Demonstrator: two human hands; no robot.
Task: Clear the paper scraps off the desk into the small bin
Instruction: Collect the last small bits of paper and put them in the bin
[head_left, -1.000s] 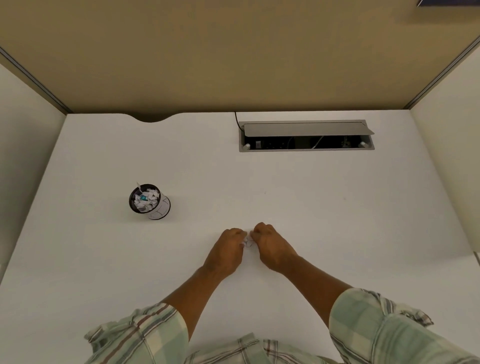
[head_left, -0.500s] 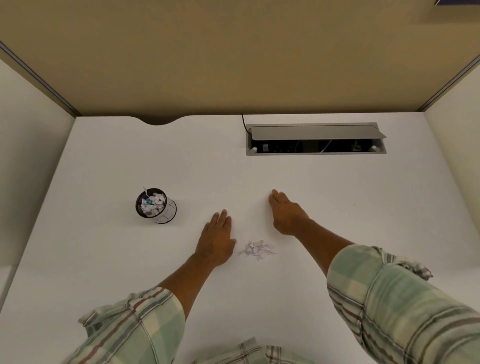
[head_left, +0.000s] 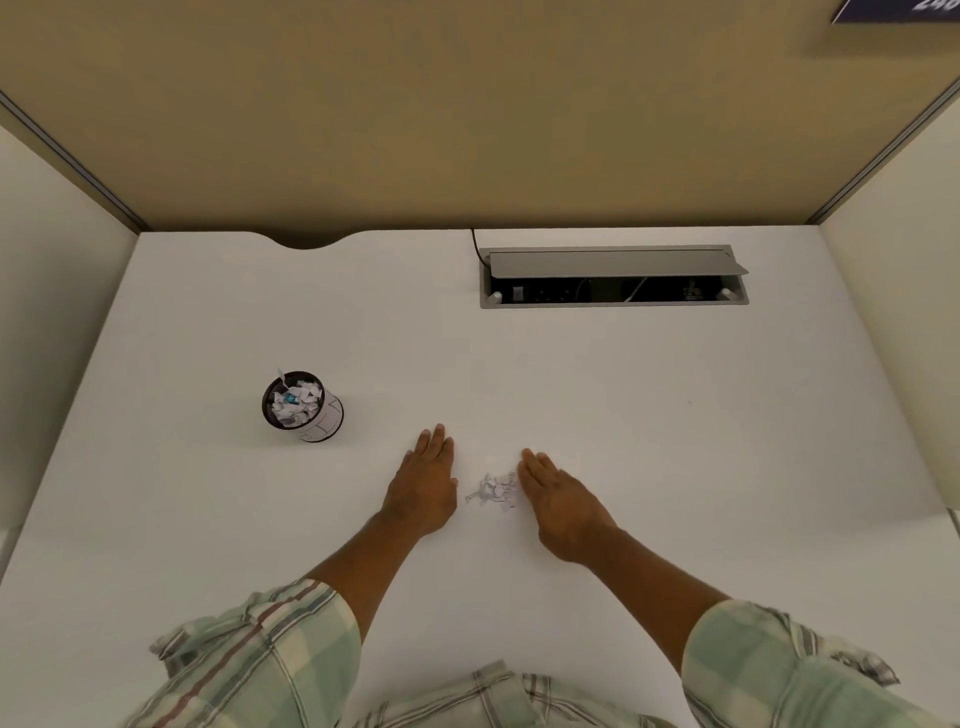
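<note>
Small pile of paper scraps (head_left: 494, 491) lies on the desk (head_left: 649, 405) between both hands, none held. Left hand (head_left: 423, 486) at its 9 o'clock, right hand (head_left: 563, 501) at 3, both flat, fingers straight and together, gripping nothing. Bin (head_left: 301, 406), well apart at 10 o'clock, already holds scraps. Step looks like gathering; next: pinch pile together, carry to bin.

On my feed, what I am wearing: a pale green and cream plaid cotton shirt (head_left: 498, 699) with thin grey and dull red stripes. Left sleeve (head_left: 260, 654) rolled above the forearm; right sleeve (head_left: 779, 670) likewise, cuff rumpled. Both hands bare.
</note>
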